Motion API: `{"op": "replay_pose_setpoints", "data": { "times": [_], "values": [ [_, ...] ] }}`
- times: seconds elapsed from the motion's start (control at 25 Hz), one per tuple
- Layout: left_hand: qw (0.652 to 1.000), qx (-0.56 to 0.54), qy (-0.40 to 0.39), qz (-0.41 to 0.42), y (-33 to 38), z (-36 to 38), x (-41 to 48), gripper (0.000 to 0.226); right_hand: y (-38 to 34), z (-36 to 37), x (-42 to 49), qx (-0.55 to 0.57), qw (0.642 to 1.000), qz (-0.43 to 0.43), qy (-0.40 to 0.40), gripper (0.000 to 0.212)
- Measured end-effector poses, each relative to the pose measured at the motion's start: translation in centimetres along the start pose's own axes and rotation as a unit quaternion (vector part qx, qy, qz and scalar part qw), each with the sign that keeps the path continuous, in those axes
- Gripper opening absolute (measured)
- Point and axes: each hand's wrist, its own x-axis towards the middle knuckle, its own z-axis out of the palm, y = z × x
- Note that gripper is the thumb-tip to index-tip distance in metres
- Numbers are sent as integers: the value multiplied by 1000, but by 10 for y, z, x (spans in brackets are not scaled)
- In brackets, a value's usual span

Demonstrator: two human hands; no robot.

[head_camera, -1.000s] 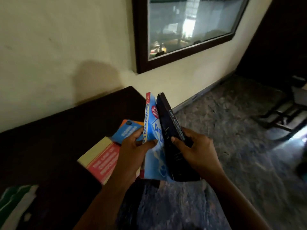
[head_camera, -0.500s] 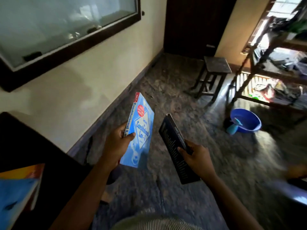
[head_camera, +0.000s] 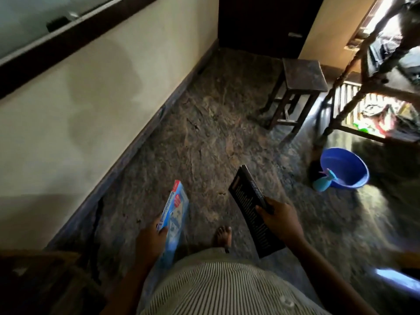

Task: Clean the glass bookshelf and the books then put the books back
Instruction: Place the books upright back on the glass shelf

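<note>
Books: two are in hand. The blue book [head_camera: 176, 214] is gripped near its lower spine by the left hand [head_camera: 151, 243], with the fingers curled round its edge. The black book [head_camera: 250, 208] is pinched at mid-length by the right hand [head_camera: 281, 221], with the thumb laid across the cover. Both are held low and apart above the floor [head_camera: 216, 133].

Change noted: a second ago the two books were held together over the dark table [head_camera: 34, 283], where other books were lying. They are now separated, one per hand, and lowered. Only a corner of the table is left in view at lower left, and the view is turned down the room. It is judged that the pair is being carried off for wiping or shelving; which of the two cannot be told.

Surface and room: the floor is mottled stone, blurred at the right. A cream wall [head_camera: 91, 105] is seen on the left, with a dark-framed glass front [head_camera: 34, 19] above it, possibly the bookshelf. Ahead are noted a blue bucket [head_camera: 347, 171] with what appears to be a spray bottle [head_camera: 322, 184] against it, a wooden stool [head_camera: 303, 75] and a cluttered rack [head_camera: 353, 72].
</note>
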Motion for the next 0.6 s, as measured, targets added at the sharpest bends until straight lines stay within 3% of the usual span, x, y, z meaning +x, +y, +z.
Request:
{"op": "replay_pose_setpoints", "data": {
  "times": [0.16, 0.32, 0.6],
  "values": [
    [999, 26, 30, 13, 96, -17, 85, 43, -45, -53, 107, -15, 999, -52, 3, 36],
    [997, -27, 37, 55, 195, -42, 164, 39, -68, -94, 180, 4, 997, -76, 22, 39],
    [967, -73, 201, 136, 360, -114, 307, 44, -146, -143, 405, 20, 989, -149, 14, 39]
  ]
}}
